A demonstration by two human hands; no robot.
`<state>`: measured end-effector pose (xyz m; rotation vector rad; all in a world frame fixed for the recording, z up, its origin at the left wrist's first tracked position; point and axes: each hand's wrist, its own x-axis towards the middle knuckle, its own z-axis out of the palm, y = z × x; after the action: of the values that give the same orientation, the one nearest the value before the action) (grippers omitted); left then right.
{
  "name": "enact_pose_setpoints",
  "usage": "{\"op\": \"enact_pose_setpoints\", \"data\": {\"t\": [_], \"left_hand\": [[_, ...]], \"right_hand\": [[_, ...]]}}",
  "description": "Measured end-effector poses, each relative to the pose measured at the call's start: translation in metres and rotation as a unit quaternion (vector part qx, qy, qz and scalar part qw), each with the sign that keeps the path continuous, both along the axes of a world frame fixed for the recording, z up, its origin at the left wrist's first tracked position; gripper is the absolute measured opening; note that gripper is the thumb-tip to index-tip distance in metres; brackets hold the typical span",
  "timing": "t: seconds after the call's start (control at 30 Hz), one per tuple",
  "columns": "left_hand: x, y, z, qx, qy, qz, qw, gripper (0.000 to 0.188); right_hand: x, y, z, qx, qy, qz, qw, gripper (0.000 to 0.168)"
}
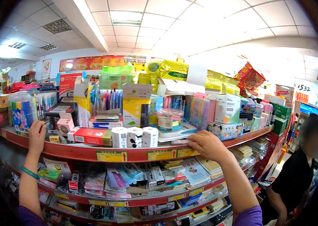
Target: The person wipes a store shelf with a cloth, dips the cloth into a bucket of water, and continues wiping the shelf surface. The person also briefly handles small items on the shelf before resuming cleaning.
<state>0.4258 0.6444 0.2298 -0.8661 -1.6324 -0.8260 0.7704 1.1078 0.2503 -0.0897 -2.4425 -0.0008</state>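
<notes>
My left hand [37,134] is at the left of the red-edged top shelf, its fingers bent beside a colouring pen set [22,115] with cartoon figures. Whether it pinches anything is too small to tell. At the shelf's front edge my right hand [210,144] has thumb and fingers around the end of a small flat pack [178,142]. Just behind that pack lie stacked flat cases [173,134] with a clear round tub [170,118] on top. White hexagonal boxes [134,137] and a red-and-gold carton [89,136] lie between my hands.
A calculator [62,107], upright pens [109,100] and an open yellow-and-white display box [137,104] crowd the top shelf. Bagged stationery [116,179] fills the shelf below, with a yellow cutter knife [65,205] lower down. A person in black [291,178] stands close at the right.
</notes>
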Motion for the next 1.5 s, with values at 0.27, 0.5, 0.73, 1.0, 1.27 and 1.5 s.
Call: {"op": "enact_pose_setpoints", "data": {"t": [0.27, 0.5, 0.73, 1.0, 1.27, 1.5], "left_hand": [[0.007, 0.000, 0.003, 0.003, -0.006, -0.027, 1.000, 0.003], [0.008, -0.001, 0.004, 0.003, 0.009, -0.038, 0.999, 0.003], [0.008, -0.001, 0.006, 0.010, -0.004, -0.038, 0.999, 0.004], [0.010, -0.007, 0.006, 0.022, -0.017, -0.053, 0.998, 0.004], [0.008, -0.007, 0.006, 0.021, -0.017, -0.072, 0.997, 0.006], [0.002, -0.007, 0.002, 0.016, 0.004, -0.051, 0.999, 0.005]], "right_hand": [[0.000, -0.009, 0.003, -0.027, -0.045, -0.065, 0.996, 0.032], [-0.006, -0.009, -0.002, -0.051, -0.025, -0.063, 0.996, 0.029], [-0.004, -0.017, -0.003, -0.067, -0.005, -0.074, 0.995, 0.026], [-0.010, -0.031, 0.000, -0.113, 0.012, -0.071, 0.991, 0.024], [-0.009, -0.024, -0.007, -0.149, 0.026, -0.107, 0.983, 0.025], [-0.018, -0.034, -0.013, -0.142, 0.086, -0.103, 0.981, 0.025]]}}
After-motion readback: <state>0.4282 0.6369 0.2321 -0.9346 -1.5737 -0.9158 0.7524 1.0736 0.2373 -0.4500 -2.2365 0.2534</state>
